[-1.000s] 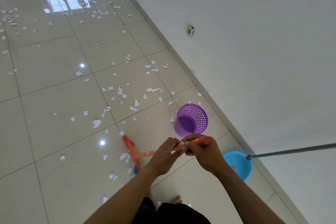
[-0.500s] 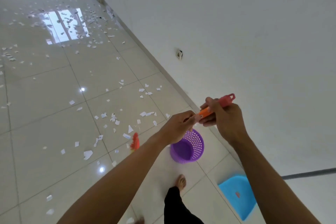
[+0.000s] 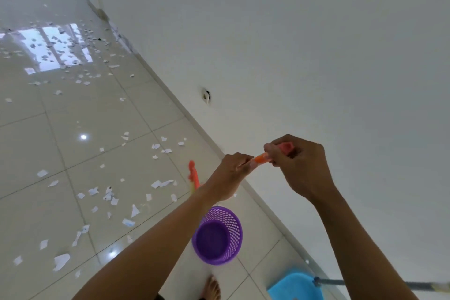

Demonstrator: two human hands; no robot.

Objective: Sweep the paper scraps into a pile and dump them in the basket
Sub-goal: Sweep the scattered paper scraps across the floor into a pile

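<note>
Both my hands hold the orange broom handle [image 3: 261, 158] raised in front of me. My right hand [image 3: 298, 165] grips its red top end. Just below, my left hand [image 3: 230, 179] grips the shaft. The broom's orange head [image 3: 193, 175] shows beyond my left wrist, near the wall's foot. The purple mesh basket [image 3: 218, 235] stands upright and looks empty, on the floor under my left forearm. White paper scraps [image 3: 107, 196] lie scattered over the tiles to the left, with more paper scraps [image 3: 60, 56] far off by the window's reflection.
A blue dustpan [image 3: 295, 287] with a long grey handle [image 3: 379, 284] stands by the wall at bottom right. The white wall [image 3: 316, 56] runs diagonally along the right, with a socket [image 3: 205, 96] low on it. My bare foot [image 3: 213, 287] is below the basket.
My view has tilted up toward the wall and shifted forward. Both hands have stayed on the broom handle and lifted it, and the broom head has swung away from the scraps toward the wall.
</note>
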